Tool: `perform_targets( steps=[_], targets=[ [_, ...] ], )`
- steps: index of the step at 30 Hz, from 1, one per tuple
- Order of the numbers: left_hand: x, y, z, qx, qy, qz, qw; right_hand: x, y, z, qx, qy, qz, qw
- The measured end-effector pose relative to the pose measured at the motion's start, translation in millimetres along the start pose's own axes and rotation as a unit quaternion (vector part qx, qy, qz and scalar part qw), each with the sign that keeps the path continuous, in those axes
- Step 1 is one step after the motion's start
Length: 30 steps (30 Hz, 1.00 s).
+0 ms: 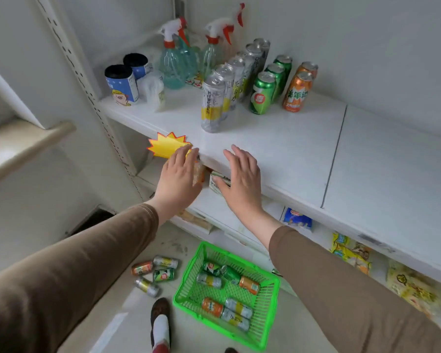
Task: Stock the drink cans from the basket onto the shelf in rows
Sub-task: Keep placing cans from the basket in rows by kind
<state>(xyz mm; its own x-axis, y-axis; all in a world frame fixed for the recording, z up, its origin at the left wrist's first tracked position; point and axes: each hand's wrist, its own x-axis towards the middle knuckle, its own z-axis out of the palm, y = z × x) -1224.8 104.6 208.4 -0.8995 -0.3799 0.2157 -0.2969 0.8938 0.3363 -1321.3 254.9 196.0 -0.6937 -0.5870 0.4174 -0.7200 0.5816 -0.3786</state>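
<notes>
Drink cans: some already stand upright on the shelf (278, 149) in three rows running front to back, silver-and-yellow cans (213, 103), green cans (262, 93) and orange cans (298, 91); the rest lie on their sides in the green basket (270, 309) on the floor, and four loose cans (154, 275) lie on the floor just left of it.
Left hand (180, 174): empty, fingers straight and together, palm down near the shelf's front edge, beside the yellow starburst tag (166, 143).
Right hand (242, 178): empty too, fingers straight and slightly spread, over the shelf's front lip.
Step in hand: judging by two empty hands, the next thing is to go down to the basket for more cans.
Doing it well: take one can per hand, gripped round the middle, and match colour to row.
Placing: set each can upright at the front of its row, touching the can behind, label facing out.
Caution: the silver-and-yellow row is tall and narrow, so lower cans straight down rather than sliding them in.
Leftovers: the loose floor cans probably belong on the shelf as well.
</notes>
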Motion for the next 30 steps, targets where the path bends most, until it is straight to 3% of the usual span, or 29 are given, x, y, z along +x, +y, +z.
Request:
perform_targets(
  steps=[7,12,22,30],
  targets=[
    [-101.8,20.7,80.6,-0.007,-0.053,-0.055,0.997,-112.6,41.3,8.4,-0.026,-0.08,-0.073,0.994],
    [-170.6,5.0,156.4,0.003,-0.125,-0.07,0.99,-191.7,69.1,58.7,-0.006,-0.162,-0.052,0.985],
    [-270.6,-44.7,350.5,-0.004,-0.259,-0.104,0.96,-344.5,161.2,226.6,-0.001,-0.305,0.083,0.949],
    [-286.8,-99.7,504.1,-0.022,-0.305,-0.142,0.942,-406.1,226.2,397.9,0.032,-0.388,0.157,0.908]
  ],
)
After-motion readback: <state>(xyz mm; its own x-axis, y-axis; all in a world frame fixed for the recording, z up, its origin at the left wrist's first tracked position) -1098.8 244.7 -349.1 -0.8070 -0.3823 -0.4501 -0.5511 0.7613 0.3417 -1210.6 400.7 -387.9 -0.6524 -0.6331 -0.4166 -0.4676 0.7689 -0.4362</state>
